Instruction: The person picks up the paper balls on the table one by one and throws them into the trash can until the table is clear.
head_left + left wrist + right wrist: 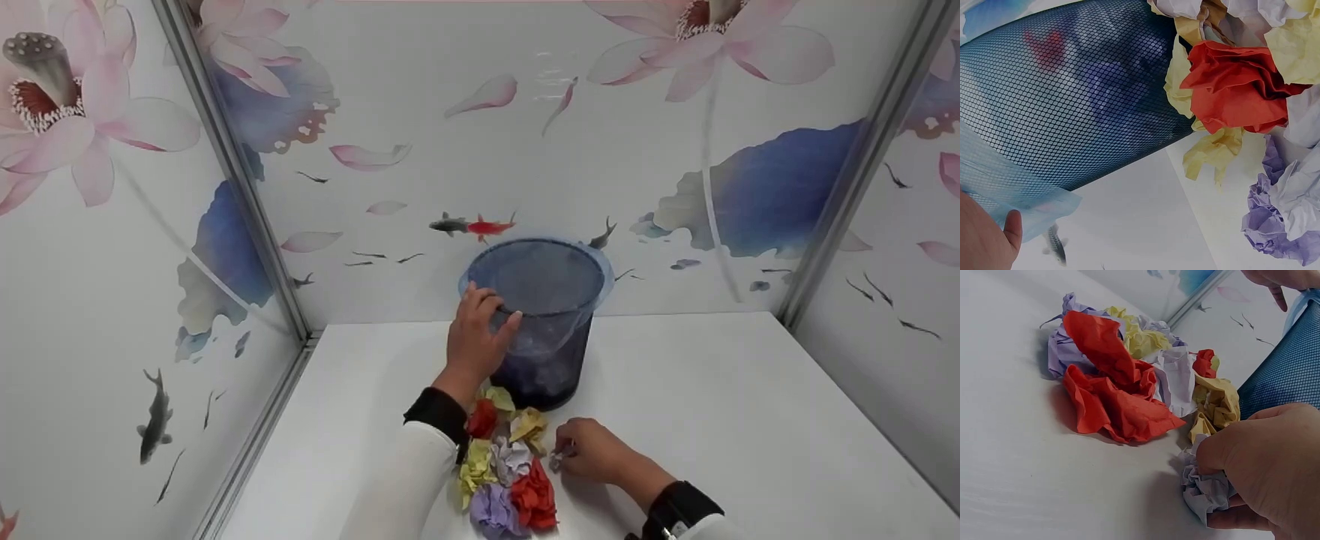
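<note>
A blue mesh wastebasket (547, 375), lined with a thin blue plastic bag (551, 334), stands at the back of the table. My left hand (480, 330) grips its near left rim, the thumb on the outer side against the bag. Through the mesh in the left wrist view, blurred red and purple shapes show. With thumb and fingers my right hand (596, 450) pinches a greyish-white crumpled paper ball (1204, 486) at table height. Beside it lie a mustard paper ball (529, 426), a red paper ball (535, 496) and a white paper ball (511, 459).
The pile on the white table (712, 397) also has a purple paper ball (495, 511), a yellow-green paper ball (477, 471) and a smaller red paper ball (482, 418) near the basket's foot. Printed panels (420, 112) with metal corner posts (232, 165) enclose the table.
</note>
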`<state>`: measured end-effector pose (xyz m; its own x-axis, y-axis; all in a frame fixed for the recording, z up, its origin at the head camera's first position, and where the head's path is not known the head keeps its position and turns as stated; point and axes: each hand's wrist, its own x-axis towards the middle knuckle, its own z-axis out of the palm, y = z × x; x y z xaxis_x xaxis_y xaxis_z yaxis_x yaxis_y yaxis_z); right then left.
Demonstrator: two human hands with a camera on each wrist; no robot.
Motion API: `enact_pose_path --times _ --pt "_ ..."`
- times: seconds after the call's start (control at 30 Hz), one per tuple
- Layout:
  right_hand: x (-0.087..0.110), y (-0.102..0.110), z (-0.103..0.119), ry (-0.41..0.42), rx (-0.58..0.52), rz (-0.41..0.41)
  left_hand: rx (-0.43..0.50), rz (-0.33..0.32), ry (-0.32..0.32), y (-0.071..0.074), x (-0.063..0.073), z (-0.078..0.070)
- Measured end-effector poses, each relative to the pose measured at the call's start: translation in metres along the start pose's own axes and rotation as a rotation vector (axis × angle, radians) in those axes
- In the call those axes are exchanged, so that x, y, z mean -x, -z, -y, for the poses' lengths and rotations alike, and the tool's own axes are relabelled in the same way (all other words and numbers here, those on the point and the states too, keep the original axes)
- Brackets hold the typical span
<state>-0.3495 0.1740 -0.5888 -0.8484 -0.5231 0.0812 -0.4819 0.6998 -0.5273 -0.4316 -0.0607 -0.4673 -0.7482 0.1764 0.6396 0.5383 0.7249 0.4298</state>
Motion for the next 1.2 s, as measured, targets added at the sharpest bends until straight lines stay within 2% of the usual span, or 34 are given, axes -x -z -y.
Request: enact_pose_path --times 0.13,0.3,0.4,0.5,0.63,0.8,1.0,1.2 --pt "-0.002 0.002 0.002 -0.009 -0.014 0.018 -0.002 -0.010 -0.012 0.001 -0.001 -0.001" --pt "-0.002 0.008 0.005 0.051 -0.016 0.010 0.006 -0.008 -0.004 0.004 -0.001 -0.001" --pt "0.000 0.015 0.008 0.090 -0.034 0.005 0.008 -0.001 0.008 0.005 -0.001 -0.001" --pt "0.001 0.028 0.015 0.089 -0.059 0.015 0.011 -0.001 0.007 0.004 0.000 0.000" --pt "0.003 0.056 0.030 0.079 -0.053 0.028 0.009 -0.008 -0.003 0.003 0.000 0.002" --pt "0.003 0.102 0.054 0.126 -0.017 0.021 0.007 -0.001 0.012 0.004 -0.001 0.002" --pt "-0.001 0.159 0.080 0.218 0.003 -0.027 0.010 0.020 0.032 0.006 -0.001 -0.001" --pt "-0.009 0.206 0.098 0.292 0.007 -0.100 0.013 0.032 0.027 0.004 0.000 -0.002"
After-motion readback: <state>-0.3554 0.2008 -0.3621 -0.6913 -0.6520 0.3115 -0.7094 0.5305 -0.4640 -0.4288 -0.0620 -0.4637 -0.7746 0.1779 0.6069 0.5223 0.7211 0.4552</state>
